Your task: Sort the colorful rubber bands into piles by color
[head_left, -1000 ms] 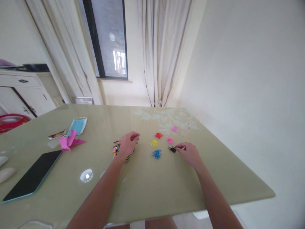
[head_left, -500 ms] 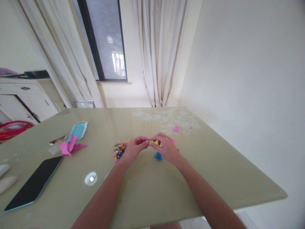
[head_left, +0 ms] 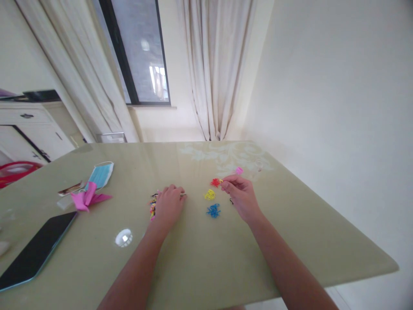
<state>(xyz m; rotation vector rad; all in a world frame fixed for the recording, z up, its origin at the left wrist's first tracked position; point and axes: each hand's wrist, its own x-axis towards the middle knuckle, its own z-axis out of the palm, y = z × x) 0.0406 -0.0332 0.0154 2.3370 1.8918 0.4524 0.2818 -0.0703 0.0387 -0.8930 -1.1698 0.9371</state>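
My left hand (head_left: 168,201) lies palm down over a heap of mixed-colour small rubber bands (head_left: 152,206). Its fingers are bent together, and a thin pale and dark bit shows at the tips; what they grip is hidden. My right hand (head_left: 241,193) pinches a small yellowish rubber band (head_left: 221,181) between thumb and forefinger, right beside a little red pile (head_left: 215,182). A yellow pile (head_left: 209,194) and a blue pile (head_left: 213,210) of bands sit between the hands. One black band (head_left: 231,201) lies by the right wrist, and pink bands (head_left: 239,170) are beyond the fingers.
To the left on the glossy table (head_left: 193,262) are a dark tablet (head_left: 38,249), a pink folded paper bird (head_left: 88,198), a blue face mask (head_left: 100,175) and a shiny round piece (head_left: 124,237). A wall runs along the right.
My hands, which met in the middle, have come apart. The left has gone left onto the mixed heap; the right has shifted right, uncovering the red and yellow piles.
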